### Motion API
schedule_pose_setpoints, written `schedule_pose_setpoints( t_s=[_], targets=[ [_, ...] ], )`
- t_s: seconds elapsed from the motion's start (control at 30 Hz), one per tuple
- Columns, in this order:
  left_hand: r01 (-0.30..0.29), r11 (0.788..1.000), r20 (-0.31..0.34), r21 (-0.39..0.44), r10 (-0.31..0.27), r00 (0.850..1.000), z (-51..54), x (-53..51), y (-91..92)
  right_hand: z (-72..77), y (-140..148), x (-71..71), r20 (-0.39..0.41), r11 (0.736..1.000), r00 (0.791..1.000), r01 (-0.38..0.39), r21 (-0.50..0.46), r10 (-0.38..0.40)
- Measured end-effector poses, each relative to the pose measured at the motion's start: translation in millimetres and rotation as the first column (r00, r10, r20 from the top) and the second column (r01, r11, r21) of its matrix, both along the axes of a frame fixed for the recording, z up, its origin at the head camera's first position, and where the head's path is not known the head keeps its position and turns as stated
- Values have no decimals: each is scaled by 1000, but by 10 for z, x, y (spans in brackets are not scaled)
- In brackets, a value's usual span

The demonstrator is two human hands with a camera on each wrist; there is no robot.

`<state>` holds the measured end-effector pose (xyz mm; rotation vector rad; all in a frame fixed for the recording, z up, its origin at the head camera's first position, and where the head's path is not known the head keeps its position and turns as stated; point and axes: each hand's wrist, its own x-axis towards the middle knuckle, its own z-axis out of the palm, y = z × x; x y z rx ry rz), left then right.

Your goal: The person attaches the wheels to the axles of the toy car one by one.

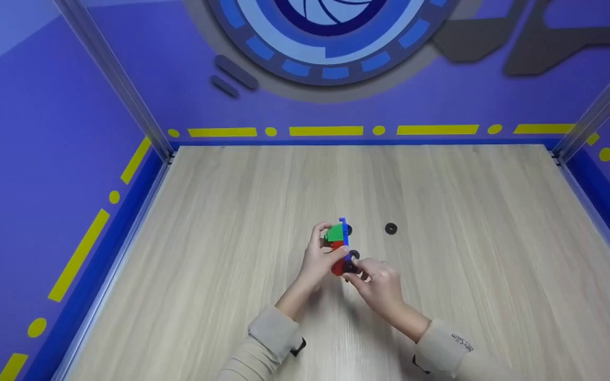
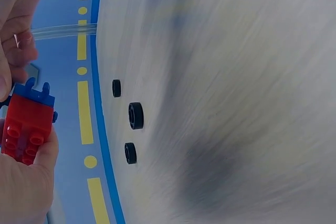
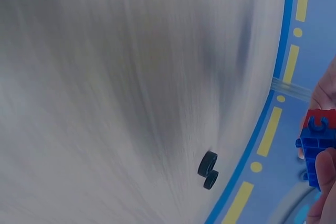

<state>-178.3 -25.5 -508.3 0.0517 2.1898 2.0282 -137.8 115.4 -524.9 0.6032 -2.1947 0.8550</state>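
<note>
In the head view my left hand (image 1: 318,260) grips a toy car of building blocks, its green block (image 1: 335,233) at the far end and red blocks (image 2: 31,121) nearer me. The car is tipped on its side, so the blue base (image 3: 316,148) with its axle clips faces right. My right hand (image 1: 382,286) is at the car's near end, pinching a black wheel (image 1: 349,266) against the base. Fingers cover part of that wheel, so whether it sits on its clip is hidden.
Three loose black wheels lie on the wooden table: a larger wheel (image 2: 136,115) between two smaller ones, a small wheel (image 2: 116,88) and another small wheel (image 2: 130,153). Purple panels (image 1: 125,95) with yellow marks wall the table at the back and sides.
</note>
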Motion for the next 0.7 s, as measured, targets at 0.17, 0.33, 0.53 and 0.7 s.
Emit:
schedule_pose_setpoints(
  t_s=[0.17, 0.33, 0.53, 0.7],
  targets=[
    [-6, 1000, 0, 14, 6, 1000, 4, 2, 0, 2, -10, -3, -20, 1000, 1000, 13, 1, -13],
    [6, 1000, 10, -8, -6, 1000, 14, 18, -13, 40, -21, 36, 137, 1000, 990, 17, 2, -17],
    [11, 999, 9, -31, -10, 1000, 1, 23, -4, 60, -21, 54, 297, 1000, 955, 18, -6, -16],
    [8, 1000, 13, -28, -7, 1000, -17, 25, 0, 47, -18, 57, 308, 1000, 951, 23, -10, -19]
  ],
)
